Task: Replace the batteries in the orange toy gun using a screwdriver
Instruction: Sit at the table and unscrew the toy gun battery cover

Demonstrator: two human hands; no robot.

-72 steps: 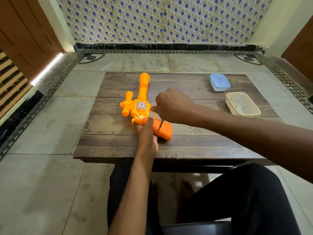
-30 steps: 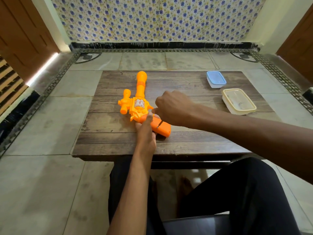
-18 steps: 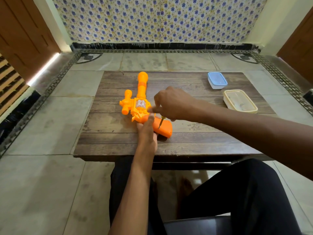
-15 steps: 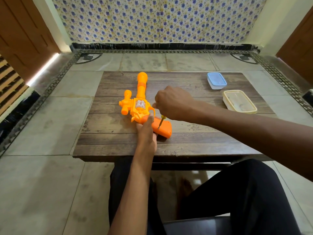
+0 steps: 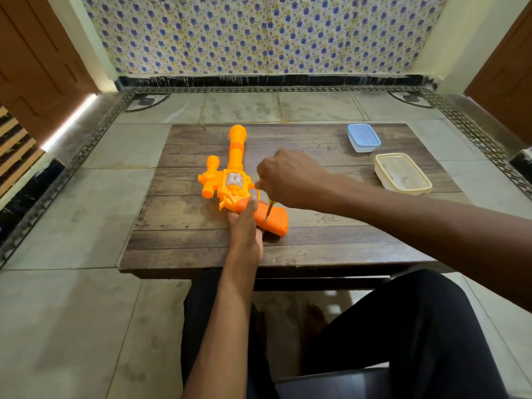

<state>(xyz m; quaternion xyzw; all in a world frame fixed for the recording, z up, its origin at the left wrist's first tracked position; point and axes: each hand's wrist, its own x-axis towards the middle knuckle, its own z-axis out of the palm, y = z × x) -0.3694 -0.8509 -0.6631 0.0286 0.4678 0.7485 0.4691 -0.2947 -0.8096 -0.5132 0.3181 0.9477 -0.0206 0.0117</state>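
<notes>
While one orange toy gun [image 5: 234, 180] lies flat left of the middle of the bench [image 5: 178, 226], barrel pointing away, the left hand [image 5: 244, 228] grasps it where body meets grip. The right hand [image 5: 288, 178], clenched round one screwdriver [image 5: 268, 210], hides the handle; the tip touches the grip. Far right stand two containers: a blue-lidded box [image 5: 363, 137] and a cream box [image 5: 403, 173].

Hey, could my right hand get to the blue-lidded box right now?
Probably yes: only bare tabletop lies between the right hand and the blue-lidded box. It grips the screwdriver, though, so that would have to be set down first.
</notes>
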